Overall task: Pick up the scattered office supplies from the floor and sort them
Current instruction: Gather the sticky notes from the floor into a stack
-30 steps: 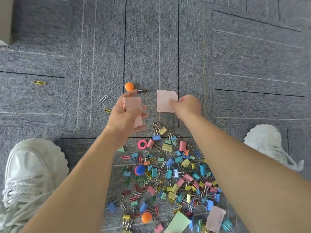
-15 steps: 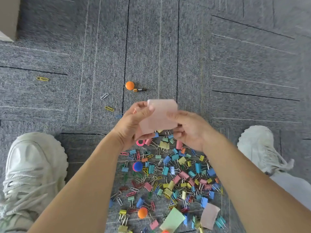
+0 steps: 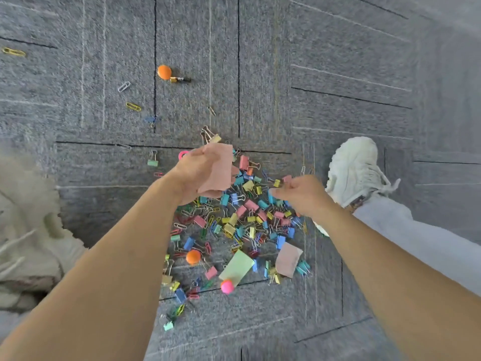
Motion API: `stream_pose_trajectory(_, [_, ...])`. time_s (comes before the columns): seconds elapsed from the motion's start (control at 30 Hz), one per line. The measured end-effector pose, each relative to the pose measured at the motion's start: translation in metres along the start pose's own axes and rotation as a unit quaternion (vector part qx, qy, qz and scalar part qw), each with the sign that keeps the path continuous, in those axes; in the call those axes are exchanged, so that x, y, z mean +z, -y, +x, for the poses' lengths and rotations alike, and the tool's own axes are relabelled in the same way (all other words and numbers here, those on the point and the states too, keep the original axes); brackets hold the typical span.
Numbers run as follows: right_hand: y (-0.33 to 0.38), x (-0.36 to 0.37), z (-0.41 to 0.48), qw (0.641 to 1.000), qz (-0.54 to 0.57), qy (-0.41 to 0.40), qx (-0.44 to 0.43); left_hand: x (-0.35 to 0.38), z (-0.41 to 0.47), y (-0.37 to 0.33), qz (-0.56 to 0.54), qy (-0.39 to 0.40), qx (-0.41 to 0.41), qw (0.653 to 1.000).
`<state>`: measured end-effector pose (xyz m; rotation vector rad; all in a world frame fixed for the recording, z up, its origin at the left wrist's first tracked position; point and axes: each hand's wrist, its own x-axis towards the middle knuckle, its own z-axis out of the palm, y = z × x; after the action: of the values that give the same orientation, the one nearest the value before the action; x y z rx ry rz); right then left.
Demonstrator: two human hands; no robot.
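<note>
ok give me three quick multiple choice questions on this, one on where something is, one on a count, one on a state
1. Where does the green note lie? A in a box; B on the carpet beside the pink ball; C on a desk.
2. How many orange balls are on it? A one; B two; C four.
3. What is the left hand doing? A gripping pink paper; B pressing flat on the floor; C holding scissors.
Answers: 1 B, the ball sits at its corner by the clip pile. 2 B, one beyond the pile, one within. 3 A, fingers curl round the sheet.
</note>
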<state>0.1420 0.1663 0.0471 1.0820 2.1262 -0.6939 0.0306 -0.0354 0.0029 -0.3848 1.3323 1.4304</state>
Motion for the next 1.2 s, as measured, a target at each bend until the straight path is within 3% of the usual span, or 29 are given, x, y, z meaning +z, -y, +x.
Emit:
stream_pose_trajectory(0.1, [-0.06, 0.02, -0.017, 0.993, -0.03, 0.024, 0.111, 0.015, -0.01, 0.017, -0.004, 0.027, -0.024, 0.999])
stream_pose_trajectory(0.2, [-0.106, 0.048, -0.029, 0.984, 0.068, 0.014, 0.165, 0.032, -0.013, 0.039, 0.015, 0.048, -0.027, 0.998])
stream_pose_trajectory(0.27, [-0.127, 0.064, -0.032, 0.986, 0.093, -0.003, 0.141, 0.041, -0.011, 0.053, 0.026, 0.062, -0.018, 0.998])
stream_pose_trajectory(0.47, [-0.156, 0.085, -0.02, 0.994, -0.104, -0.022, 0.005, 0.06, -0.023, 0.095, 0.059, 0.067, -0.012, 0.996])
stream_pose_trajectory(0.63, [-0.16, 0.081, -0.021, 0.978, -0.186, 0.049, -0.084, 0.067, -0.027, 0.12, 0.051, 0.037, -0.034, 0.997])
stream_pose_trajectory(0.8, [-0.138, 0.035, -0.038, 0.976, 0.017, 0.208, -0.066, 0.072, -0.029, 0.119, 0.084, 0.053, -0.019, 0.995])
stream_pose_trajectory(0.9, [-0.12, 0.024, -0.049, 0.933, 0.257, 0.247, -0.046, 0.073, -0.034, 0.113, 0.048, 0.104, -0.021, 0.993])
stream_pose_trajectory(0.97, [-0.105, 0.031, -0.05, 0.915, 0.342, 0.211, -0.038, 0.073, -0.034, 0.114, -0.009, 0.153, -0.031, 0.988])
stream_pose_trajectory(1.07, [-0.082, 0.056, -0.044, 0.921, 0.374, 0.108, 0.006, 0.07, -0.032, 0.113, -0.127, 0.174, -0.038, 0.976])
stream_pose_trajectory(1.2, [-0.06, 0.079, -0.042, 0.925, 0.377, 0.041, 0.011, 0.067, -0.034, 0.106, -0.135, 0.174, -0.023, 0.975])
